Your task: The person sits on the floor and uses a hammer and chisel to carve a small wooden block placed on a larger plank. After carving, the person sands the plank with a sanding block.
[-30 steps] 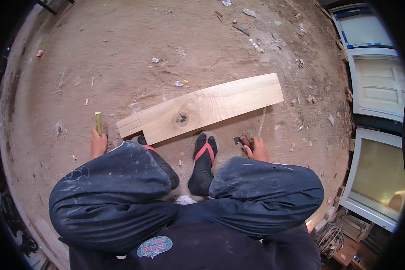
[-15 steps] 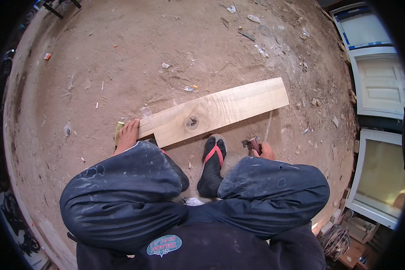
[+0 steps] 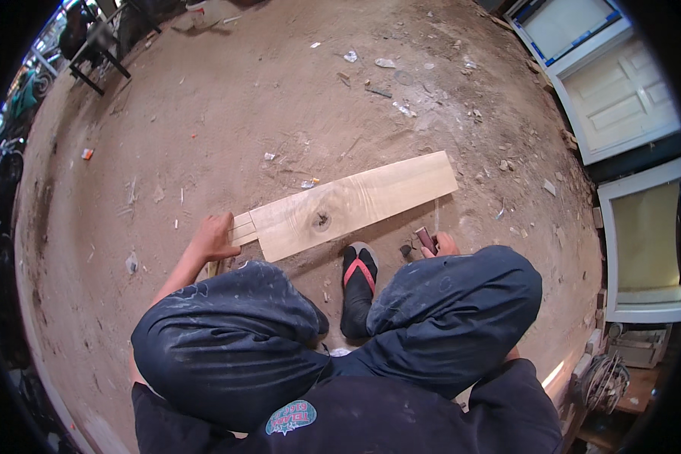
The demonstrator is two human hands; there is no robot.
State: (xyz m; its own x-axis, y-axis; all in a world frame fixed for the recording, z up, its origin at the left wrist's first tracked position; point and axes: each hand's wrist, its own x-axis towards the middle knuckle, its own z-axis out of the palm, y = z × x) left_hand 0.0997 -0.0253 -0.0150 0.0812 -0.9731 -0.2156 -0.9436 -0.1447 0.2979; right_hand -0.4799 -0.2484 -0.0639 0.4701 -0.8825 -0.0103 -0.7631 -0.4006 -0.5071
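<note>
A pale wooden plank (image 3: 386,185) with a dark knot lies aslant on the ground before my feet. Its left end narrows to a stepped tongue marked with lines. My left hand (image 3: 213,237) is closed over that narrow end, thumb on the near side and fingers on the far side. A yellowish piece (image 3: 213,268) shows partly below this hand, its kind unclear. Beside my right knee, my right hand (image 3: 445,244) is closed on a tool with a reddish-brown handle (image 3: 425,240). Near it is a small dark piece (image 3: 406,250); whether it belongs to the tool I cannot tell.
My foot in a red-strapped sandal (image 3: 361,276) stands close to the plank's near edge. Scraps litter the dirt floor (image 3: 227,113). White panels (image 3: 620,91) and a framed pane (image 3: 647,242) line the right side. A dark-legged stand (image 3: 98,64) is at the far left.
The view has shifted, showing more of the far left. My left hand now grips the plank's narrow end from its outer side, its forearm more exposed. The right hand still holds the tool.
</note>
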